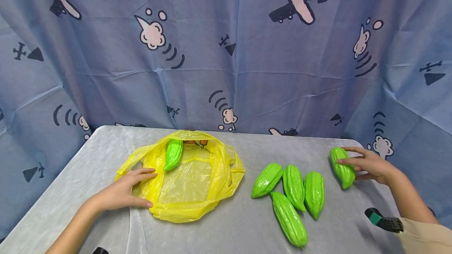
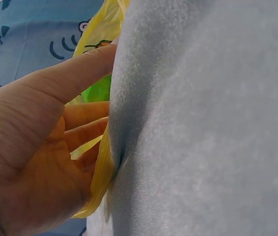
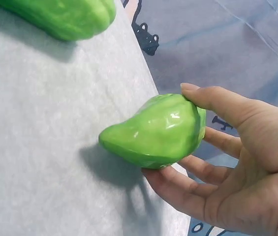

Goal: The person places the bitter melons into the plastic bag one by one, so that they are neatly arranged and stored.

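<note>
At the right end of the table, my right hand (image 1: 370, 165) grips a glossy green bitter melon (image 1: 341, 167) with ribbed skin. In the right wrist view, the thumb and fingers hold the bitter melon (image 3: 156, 132) by its blunt end, and its pointed tip faces away from the palm. My left hand (image 1: 121, 191) rests at the left side of a yellow plastic bag (image 1: 220, 179), fingers and thumb spread and fairly straight. The bag's mouth gapes, and one bitter melon (image 1: 174, 154) lies inside at the back left. In the left wrist view, a yellow edge passes by the left hand (image 2: 45, 147).
Several more bitter melons lie in a loose group between the bag and the right hand, the nearest bitter melon (image 1: 289, 219) toward the front. A grey-white cloth covers the table (image 1: 219, 234). A blue curtain (image 1: 212, 50) with airplane prints hangs behind.
</note>
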